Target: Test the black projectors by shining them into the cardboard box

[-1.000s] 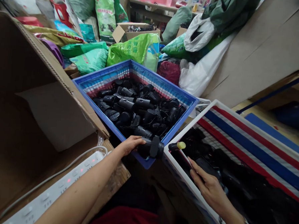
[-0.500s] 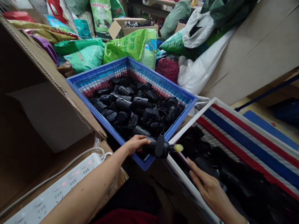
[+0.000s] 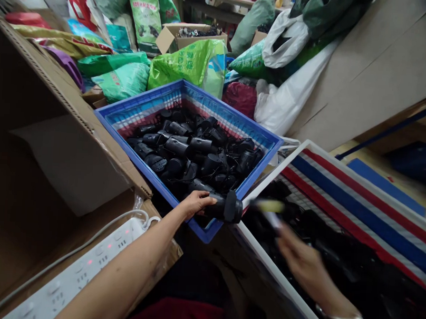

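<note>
Head view: right hand (image 3: 302, 259) motion-blurred, its yellow-tipped tool (image 3: 269, 207) smeared.

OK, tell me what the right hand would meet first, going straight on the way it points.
Beyond the blurred yellow-tipped tool it holds, the right hand would probably meet the rim of the white-edged crate with striped red, white and blue lining, though depth is unclear.

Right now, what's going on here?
A person's left hand holds a black cylindrical part at the near corner of a blue crate piled with similar black parts. The right hand, blurred, holds a yellow-tipped tool over a white-rimmed crate of dark items. Tool and held part look apart.
</note>
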Tool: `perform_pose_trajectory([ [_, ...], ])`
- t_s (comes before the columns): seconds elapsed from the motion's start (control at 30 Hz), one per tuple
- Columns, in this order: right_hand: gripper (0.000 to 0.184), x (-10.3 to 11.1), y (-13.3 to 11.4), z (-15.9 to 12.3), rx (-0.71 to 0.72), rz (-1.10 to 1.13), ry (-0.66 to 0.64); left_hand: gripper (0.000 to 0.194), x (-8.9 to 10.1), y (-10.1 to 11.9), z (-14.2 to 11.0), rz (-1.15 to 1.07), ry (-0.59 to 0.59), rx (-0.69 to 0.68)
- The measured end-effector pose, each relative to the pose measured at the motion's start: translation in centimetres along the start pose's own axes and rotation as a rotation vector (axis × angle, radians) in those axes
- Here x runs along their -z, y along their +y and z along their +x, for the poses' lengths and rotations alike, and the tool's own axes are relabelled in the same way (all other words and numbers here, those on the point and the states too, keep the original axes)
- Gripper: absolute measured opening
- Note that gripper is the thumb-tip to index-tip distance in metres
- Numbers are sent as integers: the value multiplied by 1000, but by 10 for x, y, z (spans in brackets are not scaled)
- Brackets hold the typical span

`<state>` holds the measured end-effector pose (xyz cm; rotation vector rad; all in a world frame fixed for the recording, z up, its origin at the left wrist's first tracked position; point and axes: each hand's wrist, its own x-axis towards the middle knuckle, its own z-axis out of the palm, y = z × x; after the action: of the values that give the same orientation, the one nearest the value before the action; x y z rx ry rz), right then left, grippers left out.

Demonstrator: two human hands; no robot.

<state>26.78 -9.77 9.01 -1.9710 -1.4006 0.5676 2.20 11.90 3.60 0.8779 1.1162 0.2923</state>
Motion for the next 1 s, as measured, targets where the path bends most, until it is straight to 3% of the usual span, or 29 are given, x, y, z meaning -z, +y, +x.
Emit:
perform_pose_trajectory([
  [0.07,41,-9,7,1,17,-53,-168,50,-2,-1,0,0,7,4],
  [0.1,42,-11,8,1,9,-70,-194,49,-3,-3,1,-2,12,6],
  [0.23,47,-8,1,-1,-103,23,-40,44,-7,-7,1,-57,31,9],
  [0.37,55,-14,-7,-5,-292,276,12,29,0,-2,-11,-177,-13,-2],
  [0.57,62,-34,-24,0,-331,439,23,43,15,10,-49,-278,-77,-98],
  [0.67,52,-39,-32,4,-341,522,-31,57,13,11,-74,-249,-74,-228],
  [0.77,49,-42,-41,7,-318,654,-103,69,5,7,-100,-22,-42,-419],
  [0.9,69,-48,-59,9,-307,834,-200,66,-7,-8,-124,379,63,-856],
  [1.0,79,-53,-72,10,-336,890,-230,69,-11,-23,-131,537,91,-1060],
])
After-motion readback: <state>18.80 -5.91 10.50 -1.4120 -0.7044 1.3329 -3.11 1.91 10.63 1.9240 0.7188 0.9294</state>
